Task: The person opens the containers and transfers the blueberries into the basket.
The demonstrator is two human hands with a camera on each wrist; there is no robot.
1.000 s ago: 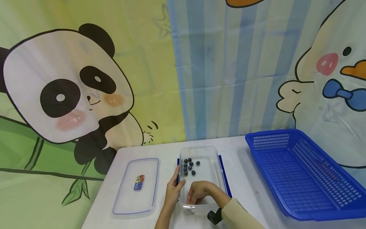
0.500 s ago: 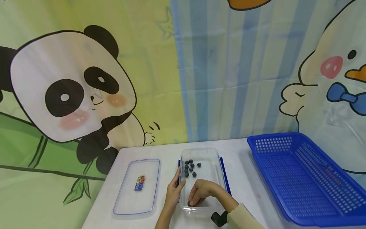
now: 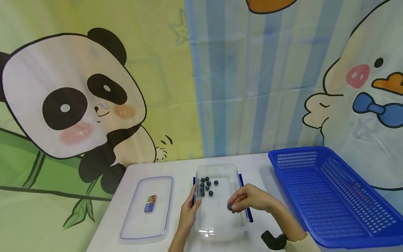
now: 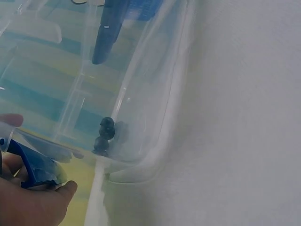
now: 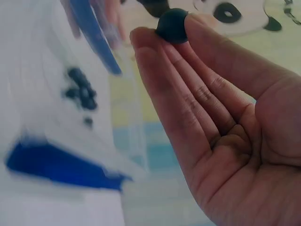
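Observation:
A clear plastic container (image 3: 217, 221) with blue side latches stands on the table. Several blueberries (image 3: 207, 187) lie inside, bunched near its far left part. My left hand (image 3: 188, 212) grips the container's left side, thumb over the rim; the left wrist view shows the fingers around a blue latch (image 4: 35, 162). Thumb and fingertips of my right hand (image 3: 253, 198) pinch one blueberry (image 5: 172, 26), held above the container's right side. Seen in the right wrist view, the berry is round and dark, and the palm behind it holds nothing else.
A clear lid (image 3: 143, 225) with a blue-purple edge and a coloured label (image 3: 150, 203) lies flat at the left. To the right stands a blue perforated basket (image 3: 338, 196). Behind the white table (image 3: 252, 162) hangs a curtain with cartoon animals (image 3: 230, 87).
My right hand has risen from the container's near left corner and moved right, now with a blueberry between its fingers. The left hand keeps its grip on the container.

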